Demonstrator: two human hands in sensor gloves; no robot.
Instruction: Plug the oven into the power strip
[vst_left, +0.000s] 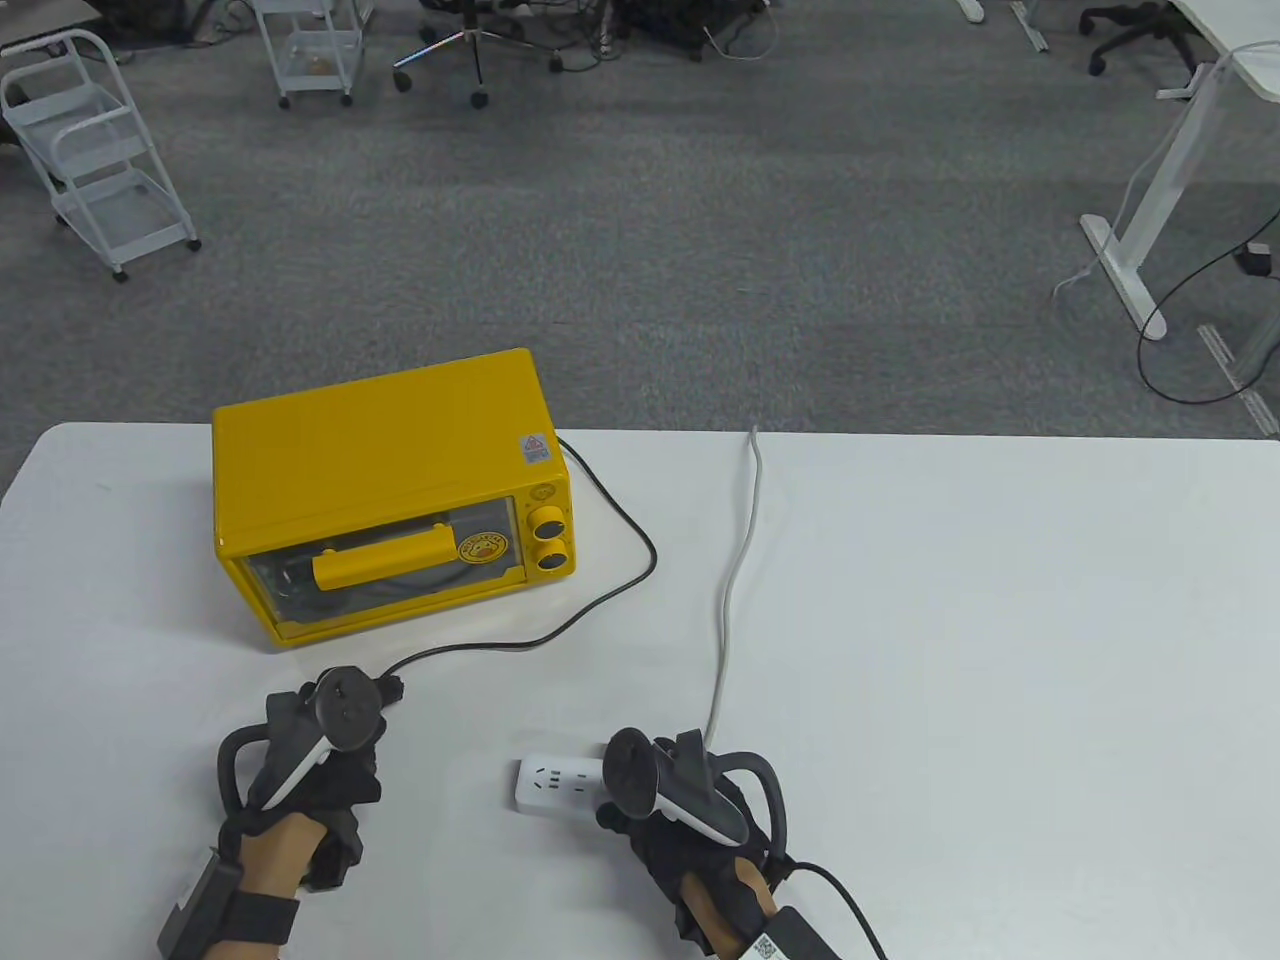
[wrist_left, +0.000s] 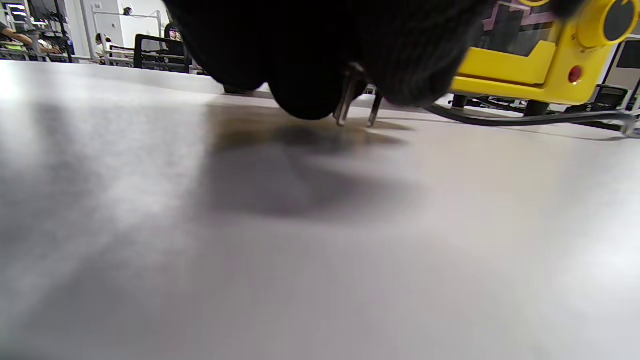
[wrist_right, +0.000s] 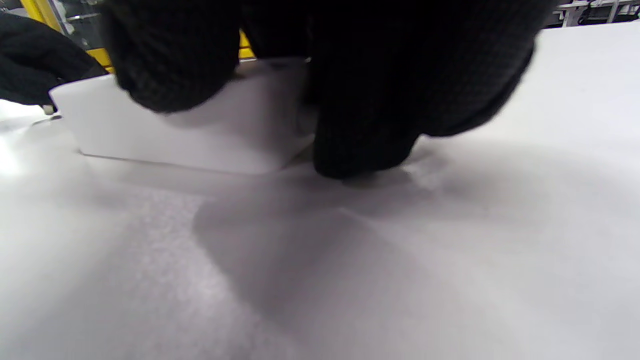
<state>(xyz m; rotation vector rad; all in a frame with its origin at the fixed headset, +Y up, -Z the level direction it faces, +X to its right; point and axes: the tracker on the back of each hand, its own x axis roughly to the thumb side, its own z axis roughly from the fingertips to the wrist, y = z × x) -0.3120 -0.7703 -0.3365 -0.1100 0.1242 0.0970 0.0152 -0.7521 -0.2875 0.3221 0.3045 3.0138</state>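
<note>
While left hand (vst_left: 310, 770) grips plug (wrist_left: 357, 102), prongs down lower left, right hand (vst_left: 680, 800) pins strip (vst_left: 555, 785); align prongs over socket, push straight.

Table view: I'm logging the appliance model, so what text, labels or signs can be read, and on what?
No text is legible anywhere.
Red triangle warning sticker on the yellow metal toaster oven: words too small.
Round badge on its door: blurred.
Small white tag at the right hand's wrist: unreadable.

Overhead table (vst_left: 900, 600) view; low wrist close-ups
</note>
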